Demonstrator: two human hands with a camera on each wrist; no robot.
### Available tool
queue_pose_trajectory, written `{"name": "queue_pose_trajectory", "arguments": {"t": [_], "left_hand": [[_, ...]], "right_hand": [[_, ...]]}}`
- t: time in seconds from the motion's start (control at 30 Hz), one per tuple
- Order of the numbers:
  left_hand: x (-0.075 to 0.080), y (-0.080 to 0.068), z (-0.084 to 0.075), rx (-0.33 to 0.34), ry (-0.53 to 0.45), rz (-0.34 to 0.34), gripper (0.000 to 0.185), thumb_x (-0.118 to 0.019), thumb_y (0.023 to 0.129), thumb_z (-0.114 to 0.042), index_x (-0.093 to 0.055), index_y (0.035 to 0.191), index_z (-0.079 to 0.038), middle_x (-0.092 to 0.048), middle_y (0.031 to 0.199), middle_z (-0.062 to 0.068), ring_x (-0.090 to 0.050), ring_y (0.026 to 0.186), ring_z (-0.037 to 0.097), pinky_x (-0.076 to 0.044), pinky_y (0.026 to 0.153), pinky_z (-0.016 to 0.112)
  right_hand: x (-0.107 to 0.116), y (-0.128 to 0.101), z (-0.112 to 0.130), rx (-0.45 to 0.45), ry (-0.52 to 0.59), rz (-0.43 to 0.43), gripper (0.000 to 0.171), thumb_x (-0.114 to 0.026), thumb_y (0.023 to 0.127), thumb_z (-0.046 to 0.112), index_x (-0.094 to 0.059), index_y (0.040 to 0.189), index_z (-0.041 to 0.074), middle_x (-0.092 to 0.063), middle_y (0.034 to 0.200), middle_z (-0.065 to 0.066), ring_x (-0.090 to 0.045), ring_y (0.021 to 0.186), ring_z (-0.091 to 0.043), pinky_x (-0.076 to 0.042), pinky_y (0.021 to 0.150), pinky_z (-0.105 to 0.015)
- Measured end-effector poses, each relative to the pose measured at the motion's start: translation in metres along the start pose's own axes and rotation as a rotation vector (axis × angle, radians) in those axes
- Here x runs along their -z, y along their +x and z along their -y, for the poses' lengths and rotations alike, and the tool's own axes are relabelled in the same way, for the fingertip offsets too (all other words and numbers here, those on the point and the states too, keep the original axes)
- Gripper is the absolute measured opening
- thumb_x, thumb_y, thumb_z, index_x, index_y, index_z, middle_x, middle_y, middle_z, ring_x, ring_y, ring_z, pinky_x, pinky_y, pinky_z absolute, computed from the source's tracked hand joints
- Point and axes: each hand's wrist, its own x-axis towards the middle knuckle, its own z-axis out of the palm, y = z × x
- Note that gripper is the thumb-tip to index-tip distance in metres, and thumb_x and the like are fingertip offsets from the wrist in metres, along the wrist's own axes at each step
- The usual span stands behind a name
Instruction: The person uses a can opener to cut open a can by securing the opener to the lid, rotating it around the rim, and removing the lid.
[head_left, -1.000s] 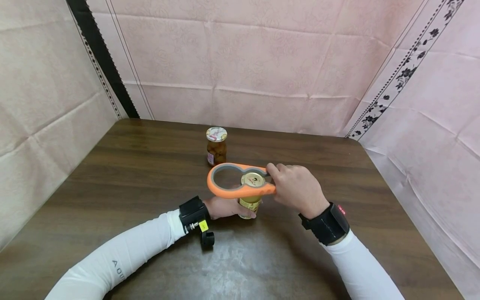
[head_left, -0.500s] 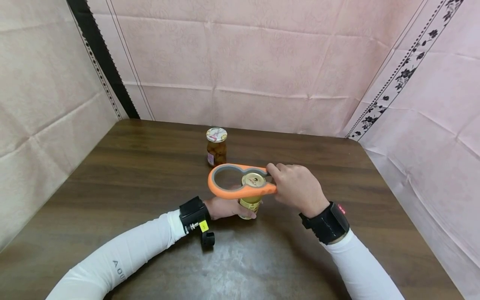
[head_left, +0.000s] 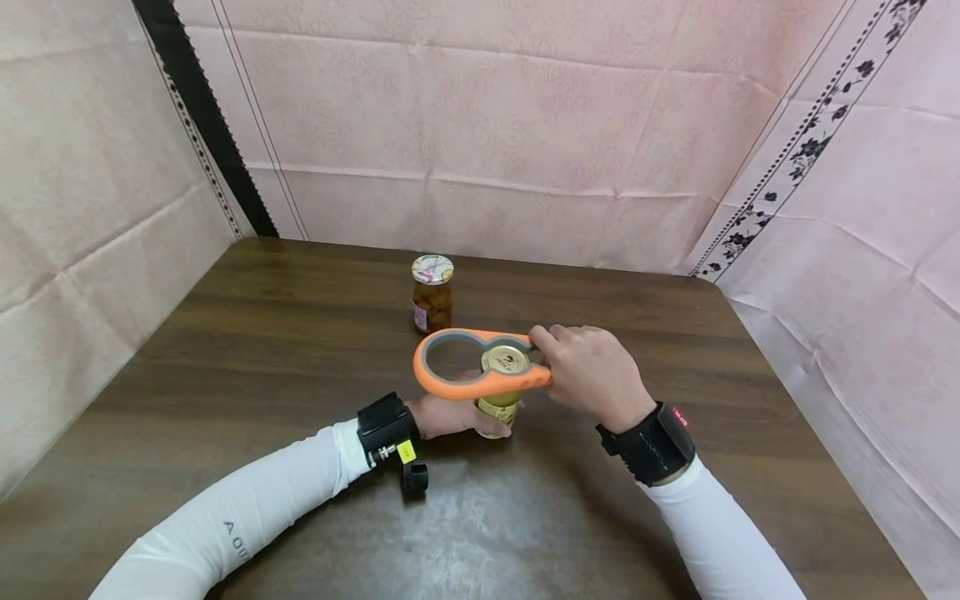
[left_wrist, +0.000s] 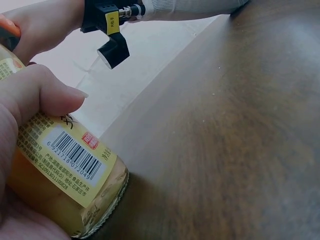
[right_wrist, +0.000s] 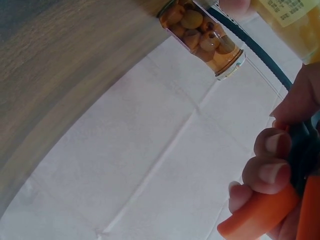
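In the head view, my left hand (head_left: 444, 415) grips a glass jar (head_left: 498, 408) with a yellow label, keeping it upright at the table's middle. Its thumb lies across the barcode label (left_wrist: 75, 155) in the left wrist view. An orange jar opener (head_left: 491, 384) with a grey lining overlaps the jar's gold lid (head_left: 506, 359), the lid showing within its narrower opening. My right hand (head_left: 595, 375) holds the opener's handles from the right. In the right wrist view, its fingers (right_wrist: 267, 172) curl round an orange handle (right_wrist: 257, 215).
Behind the opener stands another jar (head_left: 432, 305), with brown round contents and a patterned white lid. The brown wooden table (head_left: 315, 333) ends at pale pink cloth walls (head_left: 517, 117) at the back and sides. Black camera straps (head_left: 651, 446) circle both wrists.
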Motion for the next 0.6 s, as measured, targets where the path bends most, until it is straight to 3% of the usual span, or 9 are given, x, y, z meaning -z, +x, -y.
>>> {"name": "queue_pose_trajectory", "arguments": {"t": [0.23, 0.47, 0.6], "left_hand": [[0.0009, 0.0025, 0.0006, -0.075, 0.069, -0.023, 0.103, -0.080, 0.082, -0.005, -0.019, 0.163, -0.023, -0.028, 0.167, 0.002, -0.036, 0.145, 0.017, -0.036, 0.116, 0.035], [0.0018, 0.0005, -0.0010, -0.069, 0.070, -0.038, 0.103, -0.081, 0.080, -0.007, -0.021, 0.162, -0.024, -0.031, 0.165, -0.009, -0.033, 0.147, 0.010, -0.036, 0.115, 0.026], [0.0022, 0.0000, -0.0026, -0.076, 0.069, -0.031, 0.102, -0.080, 0.081, -0.009, -0.020, 0.163, -0.020, -0.028, 0.167, -0.004, -0.030, 0.149, 0.011, -0.036, 0.116, 0.027]], "right_hand": [[-0.0040, 0.0008, -0.0004, 0.023, -0.016, -0.087, 0.024, -0.074, 0.074, 0.003, -0.058, 0.091, 0.009, -0.055, 0.064, -0.001, -0.051, 0.052, -0.018, -0.043, 0.050, -0.030], [-0.0077, 0.0017, 0.0008, 0.021, -0.015, -0.152, 0.027, -0.079, 0.078, 0.003, -0.058, 0.093, 0.009, -0.058, 0.069, -0.003, -0.058, 0.061, -0.021, -0.046, 0.056, -0.031], [-0.0086, 0.0021, 0.0018, 0.006, -0.003, -0.143, 0.028, -0.081, 0.080, 0.003, -0.058, 0.097, 0.009, -0.061, 0.073, -0.004, -0.060, 0.065, -0.022, -0.047, 0.060, -0.032]]}}
